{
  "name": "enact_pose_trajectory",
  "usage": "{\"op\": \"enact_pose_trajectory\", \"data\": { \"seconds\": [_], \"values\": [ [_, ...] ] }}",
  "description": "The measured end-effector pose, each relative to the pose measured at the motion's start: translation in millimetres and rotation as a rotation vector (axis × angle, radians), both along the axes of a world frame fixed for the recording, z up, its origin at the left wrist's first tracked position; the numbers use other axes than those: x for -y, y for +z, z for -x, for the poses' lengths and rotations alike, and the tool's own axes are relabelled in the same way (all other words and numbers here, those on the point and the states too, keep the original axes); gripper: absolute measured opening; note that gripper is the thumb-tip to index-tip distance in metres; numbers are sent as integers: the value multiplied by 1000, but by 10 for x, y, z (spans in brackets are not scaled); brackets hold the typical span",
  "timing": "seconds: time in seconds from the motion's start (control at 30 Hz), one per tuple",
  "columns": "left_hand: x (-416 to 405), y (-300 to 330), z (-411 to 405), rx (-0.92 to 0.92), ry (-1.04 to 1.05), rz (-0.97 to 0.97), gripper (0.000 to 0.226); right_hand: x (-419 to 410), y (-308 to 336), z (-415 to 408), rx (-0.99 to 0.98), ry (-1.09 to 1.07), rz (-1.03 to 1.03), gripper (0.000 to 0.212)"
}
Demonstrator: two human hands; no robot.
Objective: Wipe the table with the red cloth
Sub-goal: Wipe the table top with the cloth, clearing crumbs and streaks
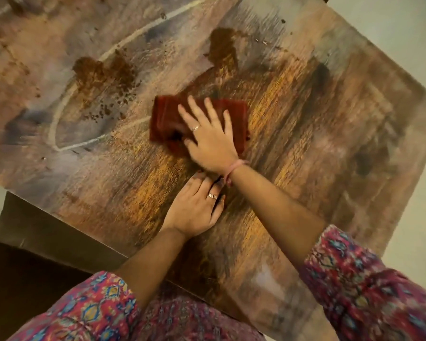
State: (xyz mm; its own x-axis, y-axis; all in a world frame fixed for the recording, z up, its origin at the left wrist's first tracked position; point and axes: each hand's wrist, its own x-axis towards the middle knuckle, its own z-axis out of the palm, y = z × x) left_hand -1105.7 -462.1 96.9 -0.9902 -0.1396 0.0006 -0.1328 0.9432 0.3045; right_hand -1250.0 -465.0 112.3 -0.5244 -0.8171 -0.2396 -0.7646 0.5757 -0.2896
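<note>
Viewed from above, looking down at a wooden counter (317, 124) turned at an angle in the frame.

Red cloth (165, 119), folded into a rough rectangle, lying flat near the middle of the counter, long axis running from 9 o'clock to 3 o'clock. Right hand (210, 141) pressed palm-down on top of it, fingers spread wide and pointing toward 11 o'clock, covering the cloth's right half; nothing gripped, only flat pressure. Ring on one finger, pink thread band at the wrist. Right forearm reaching in from 5 o'clock, patterned sleeve (369, 286) pushed back near the elbow.

Left hand (194, 207) resting flat on bare wood just at 6 o'clock of the right wrist, fingers loosely spread, holding nothing, seemingly bracing. Clear of the cloth.

Brown spill patches still on the surface: one (103, 75) at about 10 o'clock from the cloth, well apart, with scattered specks between; another (223, 48) at 12 o'clock, nearer. A pale curved smear line (59, 112) looping off toward 9 o'clock.

Wood around and behind the cloth toward 6 o'clock looking glossier, likely already wiped. Remaining dirt lying ahead and to the left, so the next stroke probably pushes away from the body toward 10 to 12 o'clock, with the right hand already best placed.
</note>
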Motion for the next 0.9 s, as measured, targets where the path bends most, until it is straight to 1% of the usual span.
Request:
{"op": "enact_pose_trajectory", "data": {
  "seconds": [0.03,0.07,0.13,0.17,0.2,0.27,0.33,0.37,0.4,0.43,0.47,0.5,0.53,0.63,0.67,0.7,0.73,0.8,0.83,0.9],
  "values": [
    [-2,8,5,14,-3,3,41,-59,-8,-9,23,91,2,67],
    [0,17,10,20,-5,-15,42,-96,7,126,54,136,4,66],
    [13,29,17,14,-4,-61,43,-110,25,557,32,111,-16,65],
    [20,37,13,19,-2,-77,43,-123,11,807,-1,29,-27,64],
    [24,46,11,27,-2,-88,44,-166,4,1077,-33,-105,-35,63],
    [23,53,7,30,0,-99,44,-357,5,1601,-67,-459,-37,61],
    [22,50,8,20,2,-98,43,-617,22,1994,-43,-822,-43,59],
    [22,43,8,18,3,-95,43,-704,41,2106,-22,-963,-48,58],
    [23,37,8,19,5,-90,43,-721,48,2148,-12,-1066,-49,58],
    [24,29,11,21,5,-85,43,-659,46,2119,-20,-1121,-45,57],
    [19,23,15,20,5,-79,43,-536,44,2016,-38,-1120,-34,58],
    [16,18,15,18,5,-73,43,-370,40,1850,-55,-1052,-23,58],
    [10,19,15,15,4,-67,43,-189,31,1645,-74,-911,-10,59],
    [-3,41,15,21,1,-30,43,268,-12,785,-97,-263,22,63],
    [-4,49,18,30,-2,-17,43,314,-9,522,-85,-78,25,63],
    [-4,58,21,36,-3,-9,43,297,-20,356,-79,52,26,63],
    [-4,69,26,38,-1,-8,43,253,-37,305,-70,132,26,62],
    [-1,89,31,40,0,-21,43,192,-31,480,-56,212,40,60],
    [2,94,33,38,-1,-32,43,201,-30,644,-65,213,42,59],
    [16,95,24,28,-2,-54,43,279,-10,1065,-62,112,16,59]
  ]
}}
